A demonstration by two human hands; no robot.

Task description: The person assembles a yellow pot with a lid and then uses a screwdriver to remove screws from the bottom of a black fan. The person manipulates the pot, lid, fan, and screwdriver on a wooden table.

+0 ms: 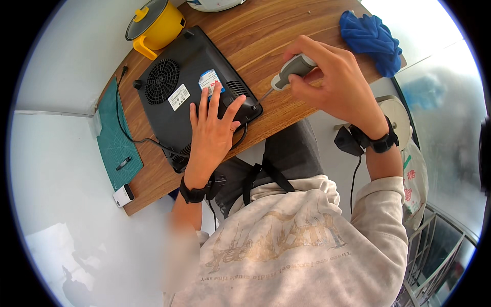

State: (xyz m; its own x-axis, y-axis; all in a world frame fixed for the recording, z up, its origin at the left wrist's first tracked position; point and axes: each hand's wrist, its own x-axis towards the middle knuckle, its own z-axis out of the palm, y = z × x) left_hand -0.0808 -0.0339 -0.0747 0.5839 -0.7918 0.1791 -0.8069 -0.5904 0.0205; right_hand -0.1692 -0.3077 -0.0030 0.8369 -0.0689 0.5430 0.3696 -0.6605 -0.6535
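From my head — a wide fisheye looks down. My left hand [212,127], my right hand [336,77] and the tabletop [266,38] lie close below.

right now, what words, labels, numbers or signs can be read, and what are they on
Wording left uncopied; print stands on:
White label on the black appliance: too small to read
Blue-and-white sticker, partly under the left hand: mostly too small
Beige sweatshirt: lettering, seen upside down
White bag: red characters
Green mat: markings too small

2 labels [179,97] (tiny print) on appliance [209,51], lettering [299,236] on sweatshirt [307,286], red characters [410,175] on bag [418,184]
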